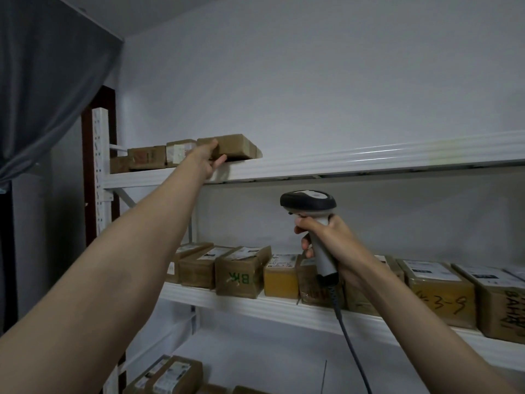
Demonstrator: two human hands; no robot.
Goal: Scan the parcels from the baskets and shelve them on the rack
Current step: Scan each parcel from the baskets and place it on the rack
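The left hand [210, 159] has its fingers clamped on the parcel [230, 146], whose long axis runs along the top shelf [369, 160]; the right hand [326, 240] grips the scanner [309, 203] well below that shelf.

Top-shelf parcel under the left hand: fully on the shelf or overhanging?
Overhanging: the parcel juts past the top shelf edge; left hand grips it.

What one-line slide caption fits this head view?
Left hand sets a parcel on the top shelf while the right hand holds the scanner.
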